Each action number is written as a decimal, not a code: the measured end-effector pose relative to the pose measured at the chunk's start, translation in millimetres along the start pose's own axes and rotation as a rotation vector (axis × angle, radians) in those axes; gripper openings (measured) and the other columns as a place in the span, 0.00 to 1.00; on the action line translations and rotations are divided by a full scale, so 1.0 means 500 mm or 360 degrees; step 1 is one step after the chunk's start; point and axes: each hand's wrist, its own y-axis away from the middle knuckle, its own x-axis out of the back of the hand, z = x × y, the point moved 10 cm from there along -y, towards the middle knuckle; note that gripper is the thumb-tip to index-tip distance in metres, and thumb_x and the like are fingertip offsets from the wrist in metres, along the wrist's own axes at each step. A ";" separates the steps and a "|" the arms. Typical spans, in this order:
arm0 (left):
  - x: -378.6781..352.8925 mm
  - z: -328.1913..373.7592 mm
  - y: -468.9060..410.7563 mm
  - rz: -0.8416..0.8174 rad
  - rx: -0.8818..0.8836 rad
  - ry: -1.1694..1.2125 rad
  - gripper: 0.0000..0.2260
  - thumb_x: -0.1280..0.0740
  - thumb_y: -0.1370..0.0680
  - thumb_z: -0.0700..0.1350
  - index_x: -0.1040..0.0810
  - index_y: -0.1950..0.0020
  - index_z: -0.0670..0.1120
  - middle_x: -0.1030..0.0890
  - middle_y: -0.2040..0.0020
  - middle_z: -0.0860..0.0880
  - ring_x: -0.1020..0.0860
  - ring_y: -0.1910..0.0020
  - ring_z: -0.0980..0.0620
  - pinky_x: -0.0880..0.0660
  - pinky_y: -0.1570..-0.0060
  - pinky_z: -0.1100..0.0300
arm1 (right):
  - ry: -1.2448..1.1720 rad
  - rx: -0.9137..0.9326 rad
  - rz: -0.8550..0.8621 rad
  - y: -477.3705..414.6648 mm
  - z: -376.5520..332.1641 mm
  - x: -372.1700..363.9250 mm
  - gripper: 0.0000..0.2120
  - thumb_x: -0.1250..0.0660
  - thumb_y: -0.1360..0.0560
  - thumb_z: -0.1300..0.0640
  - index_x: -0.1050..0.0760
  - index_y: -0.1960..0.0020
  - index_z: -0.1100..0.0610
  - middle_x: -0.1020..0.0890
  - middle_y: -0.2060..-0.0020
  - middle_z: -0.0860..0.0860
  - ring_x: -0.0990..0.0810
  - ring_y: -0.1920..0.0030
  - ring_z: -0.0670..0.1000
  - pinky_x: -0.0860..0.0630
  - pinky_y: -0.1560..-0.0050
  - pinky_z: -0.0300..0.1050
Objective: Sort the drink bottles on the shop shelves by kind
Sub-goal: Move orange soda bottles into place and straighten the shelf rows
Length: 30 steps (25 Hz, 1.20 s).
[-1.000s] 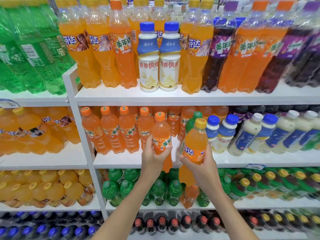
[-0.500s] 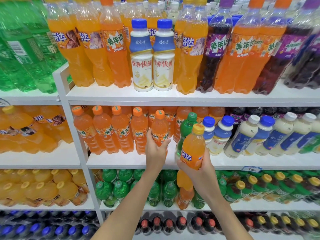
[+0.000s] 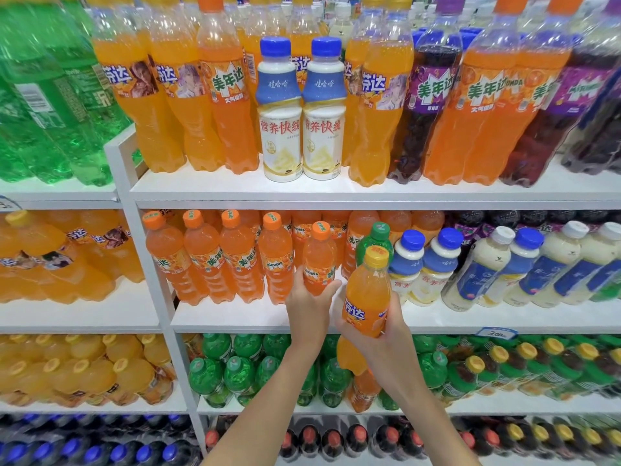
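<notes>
Position: left hand grips the orange-capped orange plastic bottle upright at the white middle shelf, ending its matching row — right hand clasps the yellow-capped orange plastic bottle, near vertical, just beside it, off-shelf.

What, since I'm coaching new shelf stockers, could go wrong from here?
The left hand holds the orange-capped bottle close beside the green-capped bottle; a nudge could topple that onto the blue-capped milk drinks. The right hand grips the yellow-capped bottle in front of the shelf, so neither hand is free to catch anything.
</notes>
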 end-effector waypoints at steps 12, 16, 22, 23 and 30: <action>-0.025 -0.047 -0.006 -0.0121 0.0222 -0.0463 0.21 0.33 0.17 0.54 0.28 0.33 0.39 0.18 0.55 0.48 0.19 0.52 0.40 0.23 0.48 0.45 | -0.0001 -0.0050 0.0041 -0.006 0.008 0.005 0.21 0.21 0.28 0.50 0.28 0.42 0.42 0.16 0.55 0.42 0.16 0.54 0.45 0.16 0.51 0.53; -0.023 -0.036 -0.023 -0.0104 0.0157 -0.0459 0.20 0.34 0.16 0.51 0.28 0.35 0.35 0.21 0.59 0.49 0.19 0.54 0.40 0.30 0.58 0.52 | 0.0000 -0.0062 0.0030 -0.009 0.007 0.004 0.21 0.21 0.28 0.51 0.28 0.42 0.43 0.16 0.56 0.42 0.16 0.55 0.46 0.16 0.51 0.54; -0.022 -0.030 -0.027 -0.0100 0.0114 -0.0509 0.16 0.31 0.17 0.48 0.25 0.44 0.34 0.18 0.57 0.42 0.19 0.56 0.39 0.32 0.62 0.54 | 0.0034 -0.0063 0.0033 -0.011 0.010 0.005 0.21 0.21 0.29 0.50 0.29 0.42 0.43 0.16 0.57 0.42 0.16 0.56 0.45 0.16 0.53 0.51; -0.022 -0.030 -0.029 -0.0108 0.0102 -0.0533 0.16 0.30 0.18 0.49 0.24 0.46 0.34 0.19 0.59 0.43 0.19 0.57 0.39 0.32 0.63 0.54 | 0.0035 -0.0061 0.0032 -0.011 0.009 0.005 0.21 0.21 0.28 0.49 0.29 0.43 0.43 0.17 0.57 0.42 0.17 0.57 0.45 0.17 0.53 0.50; -0.014 -0.020 -0.040 -0.0093 0.0108 -0.0541 0.18 0.29 0.19 0.49 0.24 0.49 0.33 0.22 0.61 0.44 0.23 0.61 0.43 0.32 0.64 0.55 | 0.0041 -0.0063 0.0005 -0.016 0.009 -0.005 0.20 0.21 0.29 0.50 0.28 0.43 0.43 0.17 0.56 0.42 0.17 0.56 0.45 0.17 0.53 0.49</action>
